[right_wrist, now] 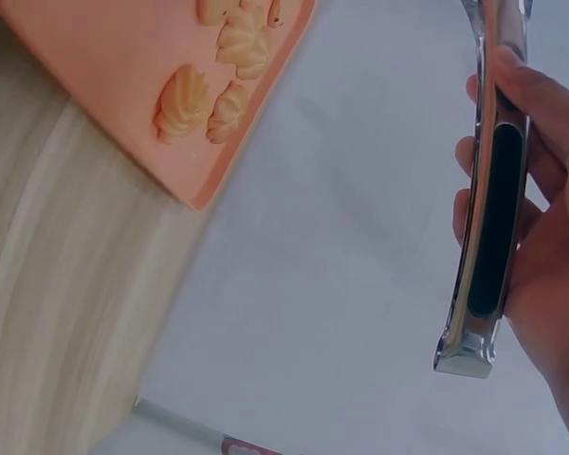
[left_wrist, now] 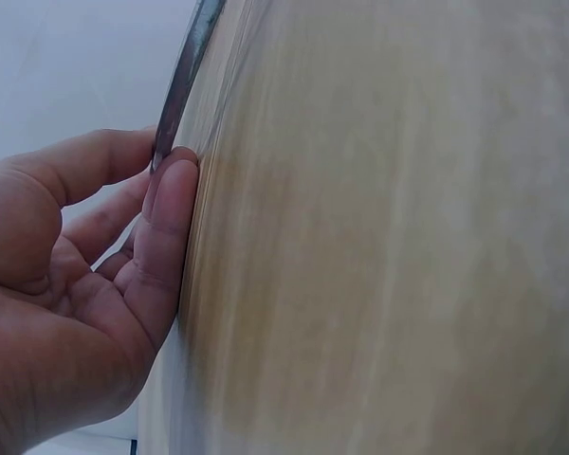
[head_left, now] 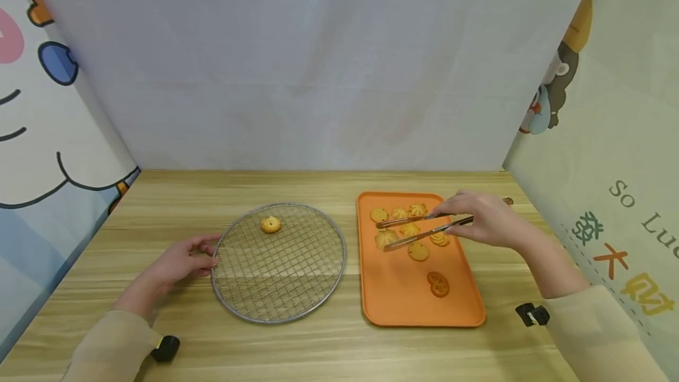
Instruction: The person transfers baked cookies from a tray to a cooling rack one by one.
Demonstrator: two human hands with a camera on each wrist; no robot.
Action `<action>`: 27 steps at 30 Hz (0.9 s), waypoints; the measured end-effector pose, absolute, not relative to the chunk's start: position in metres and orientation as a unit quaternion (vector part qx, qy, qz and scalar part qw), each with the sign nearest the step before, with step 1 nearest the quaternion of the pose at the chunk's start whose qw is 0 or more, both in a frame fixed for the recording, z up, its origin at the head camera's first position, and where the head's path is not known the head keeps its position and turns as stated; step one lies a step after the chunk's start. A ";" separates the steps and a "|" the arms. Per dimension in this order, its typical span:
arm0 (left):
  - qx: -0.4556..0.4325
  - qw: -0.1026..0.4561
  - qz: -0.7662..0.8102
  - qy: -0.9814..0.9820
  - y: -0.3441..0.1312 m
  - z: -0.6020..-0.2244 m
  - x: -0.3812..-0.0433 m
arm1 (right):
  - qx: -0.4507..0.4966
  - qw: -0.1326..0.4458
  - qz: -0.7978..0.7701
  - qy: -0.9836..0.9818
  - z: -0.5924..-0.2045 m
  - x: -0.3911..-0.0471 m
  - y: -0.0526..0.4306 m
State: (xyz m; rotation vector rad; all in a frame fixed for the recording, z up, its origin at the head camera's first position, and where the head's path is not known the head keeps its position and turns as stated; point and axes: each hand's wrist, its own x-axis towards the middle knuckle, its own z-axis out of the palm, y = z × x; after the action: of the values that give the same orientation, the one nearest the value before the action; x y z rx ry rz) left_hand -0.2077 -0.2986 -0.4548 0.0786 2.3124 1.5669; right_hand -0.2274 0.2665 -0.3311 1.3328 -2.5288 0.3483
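Note:
At the left side of a round wire cooling rack (head_left: 278, 279), my left hand (head_left: 180, 261) pinches the rim, thumb and fingertips meeting at the metal edge (left_wrist: 182, 85) in the left wrist view. One small round yellow cookie (head_left: 271, 224) sits near the rack's far side. My right hand (head_left: 485, 217) holds metal tongs (head_left: 427, 234) with dark grip pads (right_wrist: 498, 223). The tongs' arms are spread apart, their tips over a piped cookie (head_left: 385, 240) on the orange tray (head_left: 395, 299). Between the arms lies another piped cookie (head_left: 409, 229).
Several more cookies lie on the tray's far half, including a round one (head_left: 418, 252). A brown pretzel-shaped cookie (head_left: 438, 284) is nearer the front. Rack and tray stand side by side on a wood-grain table (head_left: 254, 352), with a pale cloth wall (head_left: 297, 105) behind.

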 end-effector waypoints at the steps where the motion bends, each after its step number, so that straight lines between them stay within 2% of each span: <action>1: 0.026 0.172 0.552 0.815 -0.299 -0.455 -0.208 | 0.457 0.130 0.119 -0.872 -0.330 -0.229 0.263; 8: 0.029 0.170 0.553 0.815 -0.300 -0.456 -0.209 | 0.441 0.124 0.120 -0.881 -0.322 -0.240 0.242; 18: 0.034 0.174 0.558 0.811 -0.300 -0.458 -0.211 | 0.439 0.146 0.128 -0.877 -0.320 -0.256 0.212; 27: 0.034 0.171 0.559 0.811 -0.301 -0.457 -0.209 | 0.407 0.128 0.170 -0.888 -0.328 -0.266 0.180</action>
State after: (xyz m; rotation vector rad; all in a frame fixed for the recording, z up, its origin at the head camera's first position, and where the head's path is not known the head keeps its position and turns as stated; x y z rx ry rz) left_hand -0.2091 -0.3010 -0.4571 0.0972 2.3035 1.5868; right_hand -0.2658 0.1801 -0.3277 1.1846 -2.5835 0.4935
